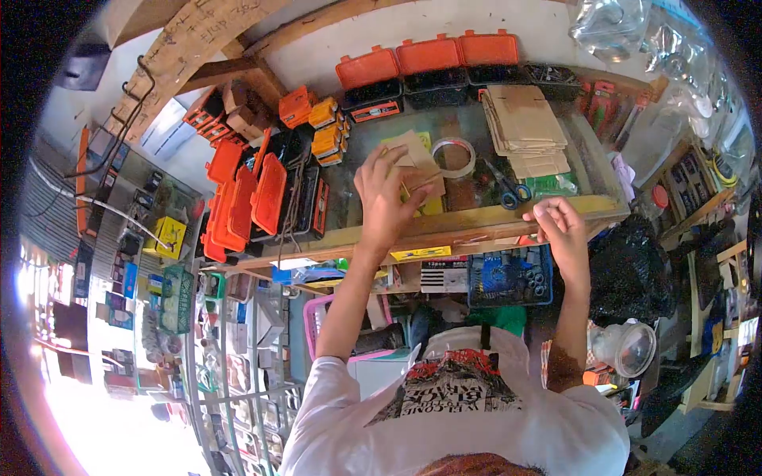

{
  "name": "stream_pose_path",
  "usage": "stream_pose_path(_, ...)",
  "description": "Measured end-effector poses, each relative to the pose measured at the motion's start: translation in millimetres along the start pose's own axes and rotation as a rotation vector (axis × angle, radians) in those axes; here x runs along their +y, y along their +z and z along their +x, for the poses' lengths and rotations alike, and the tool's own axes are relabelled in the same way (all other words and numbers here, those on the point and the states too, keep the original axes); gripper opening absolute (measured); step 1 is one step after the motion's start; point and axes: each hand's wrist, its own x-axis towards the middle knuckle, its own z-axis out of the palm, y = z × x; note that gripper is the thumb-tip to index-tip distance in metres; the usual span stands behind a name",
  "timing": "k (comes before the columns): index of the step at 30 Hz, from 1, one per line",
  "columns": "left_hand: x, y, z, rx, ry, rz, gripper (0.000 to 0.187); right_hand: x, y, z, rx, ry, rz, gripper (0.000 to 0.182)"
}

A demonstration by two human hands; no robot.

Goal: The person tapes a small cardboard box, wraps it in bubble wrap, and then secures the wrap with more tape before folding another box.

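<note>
Paper [416, 161], a small brown piece, lies near the middle of the glass-topped counter [357, 241] in the head view, partly covered by the left hand [384, 190]. That hand is palm down, its fingers partly spread over the paper and its thumb held out to the side; whether it pinches the paper cannot be told. Yellow material [433, 205] shows beside the thumb and behind the paper.

The right hand [559, 224] is raised at the counter's front edge, apart from the paper, with its fingers curled and thumb and forefinger close together. Whether anything thin sits between them cannot be told.

Just right of the paper is a tape roll [471, 161], lying flat. Scissors [508, 190] lie between it and the right hand, handles toward the wooden edge. Behind them is a stack of brown paper packets [525, 123], with a green packet [553, 186] in front of it.

Orange-lidded cases [270, 194] stand open at the counter's left, near small yellow-orange boxes [326, 143]. More open cases [429, 57] line the back. Below the front edge are a blue tray [510, 278] of metal parts and a pink basket [312, 327].
</note>
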Motion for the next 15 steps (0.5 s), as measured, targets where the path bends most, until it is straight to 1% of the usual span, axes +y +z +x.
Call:
stream_pose_path(1,2.6,0.2,-0.1,0.032,-0.016,-0.007,0.019,1.0,-0.8,-1.9,0.011,0.005,0.010,0.019)
stream_pose_path(4,4.3,4.1,-1.8,0.032,0.003,0.061,0.018,7.6,-8.7,-6.0,0.014,0.017,0.025,0.020)
stream_pose_path(6,8.4,0.3,-0.3,0.010,-0.007,0.052,0.017,10.9,-11.4,-6.0,0.012,0.015,0.019,0.020)
stream_pose_path(8,11.6,-2.9,0.0,-0.019,-0.003,0.044,0.026,13.5,-12.4,-8.7,0.019,0.013,0.002,0.021)
stream_pose_path(10,10.5,-4.8,0.3,-0.048,0.017,0.041,0.057,14.2,-12.4,-11.7,0.027,0.026,-0.018,0.021)
stream_pose_path(13,-2.4,-2.7,1.1,-0.075,0.103,0.125,0.051,16.0,-13.7,-14.1,0.032,0.021,-0.030,0.020)
stream_pose_path(15,-0.9,0.6,1.9,-0.012,0.055,0.085,0.025,15.5,-15.5,-15.5,0.036,0.023,-0.029,0.020)
